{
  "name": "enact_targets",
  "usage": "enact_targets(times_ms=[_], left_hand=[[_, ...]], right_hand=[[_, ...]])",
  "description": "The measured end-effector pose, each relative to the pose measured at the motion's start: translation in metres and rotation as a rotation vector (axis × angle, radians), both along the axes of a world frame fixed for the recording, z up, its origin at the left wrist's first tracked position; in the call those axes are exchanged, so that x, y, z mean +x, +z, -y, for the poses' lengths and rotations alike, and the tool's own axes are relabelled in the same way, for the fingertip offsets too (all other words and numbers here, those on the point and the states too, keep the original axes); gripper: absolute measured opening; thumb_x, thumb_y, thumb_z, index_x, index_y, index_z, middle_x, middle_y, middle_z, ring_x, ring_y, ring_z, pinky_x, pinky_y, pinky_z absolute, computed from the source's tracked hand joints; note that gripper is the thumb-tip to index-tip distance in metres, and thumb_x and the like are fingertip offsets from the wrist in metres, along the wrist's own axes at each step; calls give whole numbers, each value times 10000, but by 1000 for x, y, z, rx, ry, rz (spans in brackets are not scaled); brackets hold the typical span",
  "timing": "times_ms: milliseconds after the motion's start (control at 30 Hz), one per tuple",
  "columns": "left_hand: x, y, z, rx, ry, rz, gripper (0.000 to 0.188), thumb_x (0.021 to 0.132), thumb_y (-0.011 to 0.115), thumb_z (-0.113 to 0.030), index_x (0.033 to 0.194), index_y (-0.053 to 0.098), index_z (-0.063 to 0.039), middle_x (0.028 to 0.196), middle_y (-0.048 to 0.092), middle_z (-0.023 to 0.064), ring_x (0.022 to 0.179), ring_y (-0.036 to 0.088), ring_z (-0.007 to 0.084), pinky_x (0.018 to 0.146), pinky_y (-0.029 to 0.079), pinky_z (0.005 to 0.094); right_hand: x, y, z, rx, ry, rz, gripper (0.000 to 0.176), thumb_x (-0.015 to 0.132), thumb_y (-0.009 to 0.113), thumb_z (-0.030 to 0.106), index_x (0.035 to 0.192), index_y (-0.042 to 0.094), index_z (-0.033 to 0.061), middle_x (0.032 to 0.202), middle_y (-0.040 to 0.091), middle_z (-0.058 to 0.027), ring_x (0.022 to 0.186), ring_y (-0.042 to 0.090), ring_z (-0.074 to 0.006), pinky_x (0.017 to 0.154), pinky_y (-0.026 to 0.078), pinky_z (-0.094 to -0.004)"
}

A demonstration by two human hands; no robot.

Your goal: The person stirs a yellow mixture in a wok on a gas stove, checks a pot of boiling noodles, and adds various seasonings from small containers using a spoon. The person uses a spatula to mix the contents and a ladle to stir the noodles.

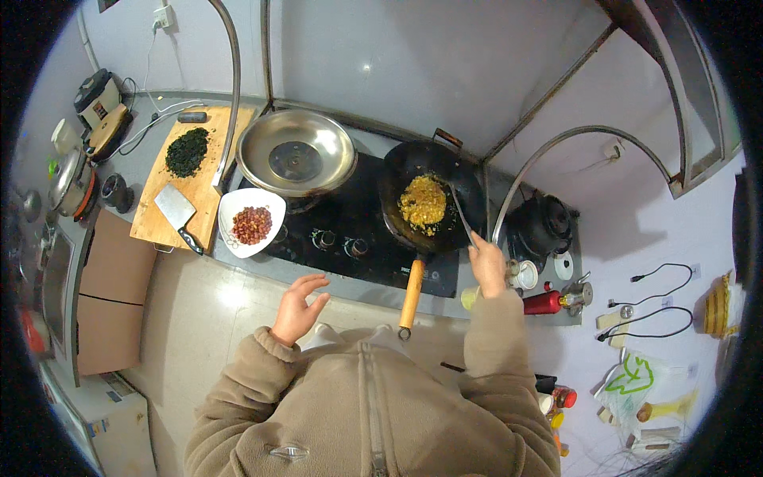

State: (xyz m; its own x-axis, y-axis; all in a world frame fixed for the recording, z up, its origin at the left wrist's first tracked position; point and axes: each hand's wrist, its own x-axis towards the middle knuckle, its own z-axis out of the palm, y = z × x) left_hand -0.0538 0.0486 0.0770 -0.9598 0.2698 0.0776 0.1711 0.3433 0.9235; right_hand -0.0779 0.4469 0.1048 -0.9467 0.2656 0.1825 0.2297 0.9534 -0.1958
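My right hand grips the handle of a metal utensil, whose far end reaches into a black wok. Inside the wok lies a heap of crumbled yellow food that looks like scrambled egg. The wok's wooden handle points toward my body, and neither hand touches it. My left hand hangs in the air before the counter's front edge, fingers apart, holding nothing. Nearest to it on the counter is a white bowl of reddish-brown peanuts.
A large steel pan sits left of the wok on the black gas hob. The wooden cutting board carries a cleaver and chopped dark greens. Right of the wok stand a black pot and a red bottle.
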Motion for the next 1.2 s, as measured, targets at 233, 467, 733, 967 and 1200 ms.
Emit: enact_targets(times_ms=[233,467,733,967,1200], left_hand=[[3,2,-1,-3,3,-17,262,809,642,-73,1069,643,-38,1164,593,164,1088,554,327,929,436,388],[8,1,8,0,63,1,263,807,645,-75,1067,644,-36,1164,595,165,1081,560,325,928,439,389],[0,7,-7,10,-7,-37,269,804,648,-77,1070,643,-35,1153,599,162,1074,563,325,919,443,396],[6,-2,-4,4,47,-31,263,803,650,-82,1062,646,-35,1159,595,165,1082,554,326,920,440,387],[8,4,-26,15,62,-23,267,804,650,-82,1066,641,-28,1162,599,162,1101,547,320,945,426,388]], right_hand=[[7,11,36,70,96,146,332,833,615,199,1161,623,152,796,606,-219,742,616,-392,652,507,-464],[81,87,7,89,262,125,335,788,642,179,1119,649,129,827,628,-220,794,608,-389,719,486,-446],[40,39,10,46,232,136,303,804,633,202,1101,664,154,771,635,-188,730,616,-360,638,494,-446],[72,102,-15,148,189,276,293,802,628,210,1090,665,172,870,640,-175,793,626,-340,674,501,-442],[25,66,-23,178,150,250,324,756,656,203,1078,682,229,840,603,-175,775,611,-352,714,493,-431]])
